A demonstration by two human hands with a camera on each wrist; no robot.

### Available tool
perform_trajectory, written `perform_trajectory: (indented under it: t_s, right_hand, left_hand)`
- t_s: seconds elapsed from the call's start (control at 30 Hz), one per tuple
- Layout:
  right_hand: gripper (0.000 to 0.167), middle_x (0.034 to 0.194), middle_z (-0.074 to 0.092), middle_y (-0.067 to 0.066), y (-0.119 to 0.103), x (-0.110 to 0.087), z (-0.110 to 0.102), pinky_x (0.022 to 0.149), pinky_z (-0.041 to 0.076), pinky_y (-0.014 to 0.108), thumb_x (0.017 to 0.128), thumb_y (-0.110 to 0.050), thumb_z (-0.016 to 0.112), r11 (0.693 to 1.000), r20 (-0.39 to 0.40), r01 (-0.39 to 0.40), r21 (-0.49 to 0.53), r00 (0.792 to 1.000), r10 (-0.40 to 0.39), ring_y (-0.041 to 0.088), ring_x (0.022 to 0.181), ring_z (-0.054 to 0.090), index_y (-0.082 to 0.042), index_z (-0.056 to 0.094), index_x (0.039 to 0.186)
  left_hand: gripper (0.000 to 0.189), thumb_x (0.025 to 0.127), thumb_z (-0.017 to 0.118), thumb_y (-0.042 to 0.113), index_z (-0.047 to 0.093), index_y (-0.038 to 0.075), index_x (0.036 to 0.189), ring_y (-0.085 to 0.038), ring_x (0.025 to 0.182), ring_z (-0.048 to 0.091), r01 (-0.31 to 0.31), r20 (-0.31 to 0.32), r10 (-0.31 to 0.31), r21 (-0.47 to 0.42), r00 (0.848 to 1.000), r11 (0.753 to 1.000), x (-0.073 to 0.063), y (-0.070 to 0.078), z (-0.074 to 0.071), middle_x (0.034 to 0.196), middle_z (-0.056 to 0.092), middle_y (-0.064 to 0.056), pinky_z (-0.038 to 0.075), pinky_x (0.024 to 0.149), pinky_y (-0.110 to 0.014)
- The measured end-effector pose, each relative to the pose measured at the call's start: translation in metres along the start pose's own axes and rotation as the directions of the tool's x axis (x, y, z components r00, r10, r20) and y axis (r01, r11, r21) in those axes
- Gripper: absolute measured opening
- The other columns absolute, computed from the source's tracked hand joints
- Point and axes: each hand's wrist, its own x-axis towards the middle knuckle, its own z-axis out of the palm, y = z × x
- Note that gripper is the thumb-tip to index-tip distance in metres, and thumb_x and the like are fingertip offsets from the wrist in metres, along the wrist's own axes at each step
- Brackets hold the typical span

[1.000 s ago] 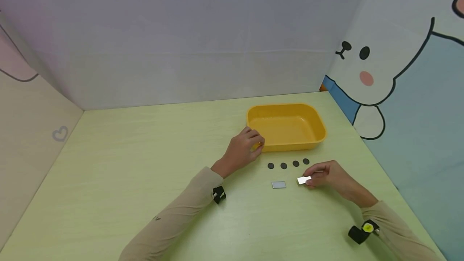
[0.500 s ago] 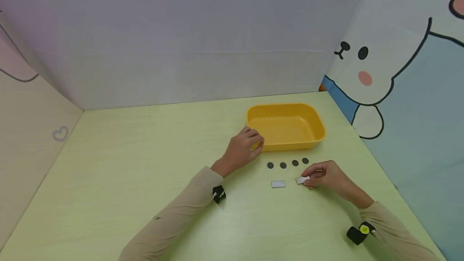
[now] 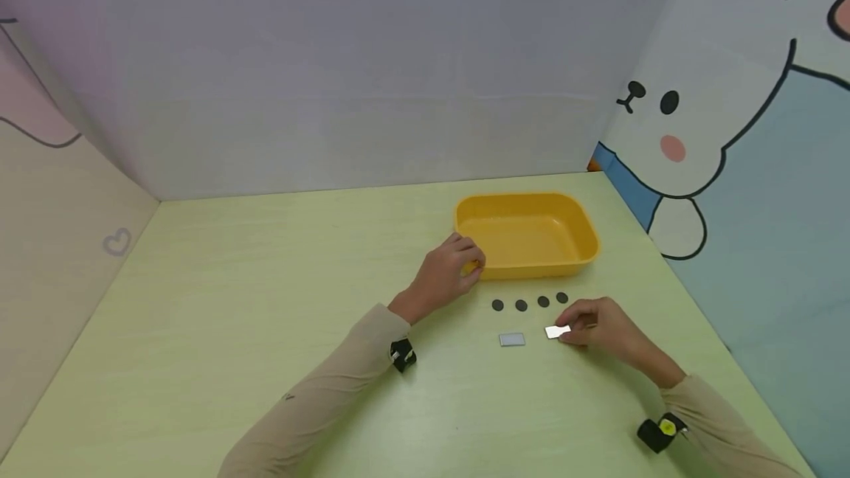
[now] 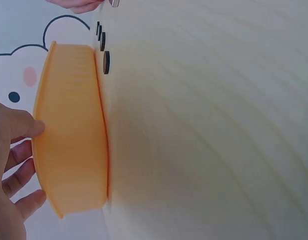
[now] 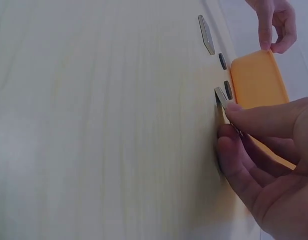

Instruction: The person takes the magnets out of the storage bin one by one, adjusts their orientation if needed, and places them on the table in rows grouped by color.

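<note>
At the near left corner of a yellow plastic tray (image 3: 531, 271), my left hand (image 3: 446, 271) pinches the rim; in the left wrist view the thumb lies on the outer wall and the other fingers reach behind the rim. My right hand (image 3: 607, 327) holds a small flat silver rectangular piece (image 3: 556, 332) between thumb and fingers. From the right wrist view this piece (image 5: 222, 95) looks tilted, close to the tabletop. A matching silver piece (image 3: 512, 340) lies flat on the table to its left. Several small dark round discs (image 3: 521, 305) form a row between the tray and these pieces.
The pale yellow-green tabletop (image 3: 265, 316) stretches left and toward the front. A whitish wall sheet (image 3: 332, 80) rises along the back edge. On the right stands a panel (image 3: 764, 242) with a cartoon animal. The inside of the tray shows only its bare bottom.
My right hand keeps its grip on the silver piece and turns it slightly, so its face glints again. The left hand stays at the tray. The head view has shifted a little.
</note>
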Motion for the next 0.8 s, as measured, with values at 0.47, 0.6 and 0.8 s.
perform_trajectory:
  t_s: [0.47, 0.6, 0.8]
  right_hand:
    - [0.018, 0.088, 0.063, 0.004, -0.003, -0.003, 0.002, 0.06, 0.048, 0.024, 0.078, 0.002, 0.072, 0.987, 0.026, 0.083, -0.138, 0.996, -0.08, 0.011, 0.068, 0.053, -0.004, 0.069, 0.094]
    - [0.026, 0.09, 0.059, 0.004, -0.004, -0.003, 0.007, 0.058, 0.046, 0.023, 0.075, 0.002, 0.075, 0.963, 0.009, 0.164, -0.213, 0.986, -0.166, 0.009, 0.066, 0.05, -0.006, 0.07, 0.099]
    - [0.032, 0.087, 0.052, 0.0, -0.009, 0.002, 0.014, 0.056, 0.041, 0.022, 0.074, -0.005, 0.079, 0.932, 0.013, 0.232, -0.277, 0.971, -0.238, 0.011, 0.064, 0.047, -0.008, 0.068, 0.105]
  left_hand:
    - [0.003, 0.084, 0.065, 0.011, 0.067, 0.012, 0.087, -0.015, 0.092, 0.05, 0.077, -0.092, -0.079, -0.032, 0.993, 0.997, -0.029, -0.005, -0.027, 0.096, 0.058, 0.0, 0.046, 0.077, -0.025]
    - [0.007, 0.082, 0.068, 0.008, 0.066, 0.012, 0.088, -0.015, 0.091, 0.05, 0.124, -0.127, -0.129, -0.05, 0.983, 0.991, -0.045, -0.009, -0.037, 0.096, 0.058, 0.0, 0.047, 0.073, -0.027]
    - [0.011, 0.081, 0.069, 0.005, 0.066, 0.012, 0.089, -0.015, 0.09, 0.05, 0.149, -0.138, -0.157, -0.064, 0.978, 0.987, -0.059, -0.009, -0.05, 0.096, 0.058, 0.0, 0.048, 0.068, -0.028]
